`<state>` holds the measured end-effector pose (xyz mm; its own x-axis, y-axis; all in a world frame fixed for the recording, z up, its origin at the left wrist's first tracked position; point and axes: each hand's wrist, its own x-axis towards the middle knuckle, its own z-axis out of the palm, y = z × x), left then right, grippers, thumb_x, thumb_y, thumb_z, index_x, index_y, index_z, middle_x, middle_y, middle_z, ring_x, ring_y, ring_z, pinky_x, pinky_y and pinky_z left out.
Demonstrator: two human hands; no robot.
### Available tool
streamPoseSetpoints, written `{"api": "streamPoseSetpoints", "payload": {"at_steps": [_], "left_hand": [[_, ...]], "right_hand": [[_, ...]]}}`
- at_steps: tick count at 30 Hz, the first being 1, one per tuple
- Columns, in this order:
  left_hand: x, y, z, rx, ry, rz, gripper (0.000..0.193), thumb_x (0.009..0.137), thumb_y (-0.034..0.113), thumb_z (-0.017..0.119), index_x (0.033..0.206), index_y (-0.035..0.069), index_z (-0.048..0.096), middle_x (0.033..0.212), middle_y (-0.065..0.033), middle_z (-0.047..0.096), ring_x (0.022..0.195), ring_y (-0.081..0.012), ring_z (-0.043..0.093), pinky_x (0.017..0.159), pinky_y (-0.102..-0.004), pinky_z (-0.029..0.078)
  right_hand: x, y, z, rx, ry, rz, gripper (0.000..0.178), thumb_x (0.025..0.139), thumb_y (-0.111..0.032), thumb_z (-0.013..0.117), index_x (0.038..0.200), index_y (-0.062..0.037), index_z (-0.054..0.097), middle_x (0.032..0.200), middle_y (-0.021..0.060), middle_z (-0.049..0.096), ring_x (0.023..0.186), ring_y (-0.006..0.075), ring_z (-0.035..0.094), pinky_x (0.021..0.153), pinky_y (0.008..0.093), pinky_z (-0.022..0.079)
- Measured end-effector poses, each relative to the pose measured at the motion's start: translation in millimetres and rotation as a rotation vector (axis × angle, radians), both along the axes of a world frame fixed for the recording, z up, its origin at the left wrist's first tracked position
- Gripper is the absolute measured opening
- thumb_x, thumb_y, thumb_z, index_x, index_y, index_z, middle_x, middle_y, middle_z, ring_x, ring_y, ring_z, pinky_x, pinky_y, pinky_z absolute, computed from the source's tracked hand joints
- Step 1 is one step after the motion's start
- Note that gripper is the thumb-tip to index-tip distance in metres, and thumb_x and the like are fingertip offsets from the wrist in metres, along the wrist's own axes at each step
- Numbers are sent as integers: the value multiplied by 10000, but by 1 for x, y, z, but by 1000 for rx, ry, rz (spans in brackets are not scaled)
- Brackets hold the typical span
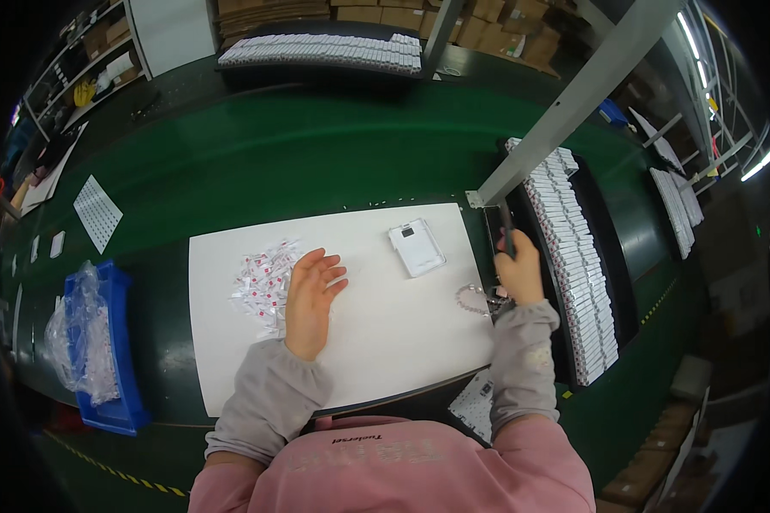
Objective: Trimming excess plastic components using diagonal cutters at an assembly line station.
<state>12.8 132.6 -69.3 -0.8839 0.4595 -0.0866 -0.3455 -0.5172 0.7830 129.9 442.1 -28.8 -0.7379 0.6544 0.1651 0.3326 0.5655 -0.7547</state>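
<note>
My left hand (310,299) hovers over a white board (368,359), palm turned sideways, fingers apart and nothing in them. Just left of it lies a loose pile of small white pieces with red marks (261,282). My right hand (520,269) is off the board's right edge, its fingers closed around a slim dark tool (507,229) that points up and away; its exact kind is unclear. Between the hands, toward the board's far edge, rests a flat white rectangular case (417,248) with a small dark square on it. A beaded loop (470,299) lies near my right wrist.
Right of my right hand stands a long black tray (620,299) packed with rows of white pieces; another similar tray (316,73) is at the back. A grey post (565,94) rises beyond my right hand. At left sits a blue bin (124,342) with clear plastic bags.
</note>
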Motion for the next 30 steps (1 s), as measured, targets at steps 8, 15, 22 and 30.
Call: {"api": "streamPoseSetpoints", "payload": {"at_steps": [8,15,22,30], "left_hand": [[-2,1,3,5,-31,-26,336,949,214,414,1245,57,415,1109,-109,535,953,-190,531,894,-347,420],[-2,0,1,-6,-66,-62,340,953,233,424,1240,49,417,1086,-109,532,941,-188,528,906,-352,420],[-4,4,116,602,-235,-426,670,953,571,229,1390,76,344,1394,-209,387,1295,-366,369,1043,-499,325],[4,11,191,925,-220,-817,748,928,628,184,1443,88,243,1436,-221,325,1323,-361,330,1067,-523,284]], "right_hand": [[17,48,-1,-182,-80,108,63,695,-11,511,752,16,507,895,131,631,654,166,498,607,295,410],[11,50,-7,-82,-137,95,83,710,-19,521,777,25,540,827,119,632,661,166,521,605,300,414],[28,36,13,-133,36,-15,93,708,-2,497,794,5,532,759,51,577,607,113,482,532,266,378],[55,44,-11,-108,-54,60,229,859,-104,532,1036,38,564,769,93,573,632,159,502,595,285,431]]}}
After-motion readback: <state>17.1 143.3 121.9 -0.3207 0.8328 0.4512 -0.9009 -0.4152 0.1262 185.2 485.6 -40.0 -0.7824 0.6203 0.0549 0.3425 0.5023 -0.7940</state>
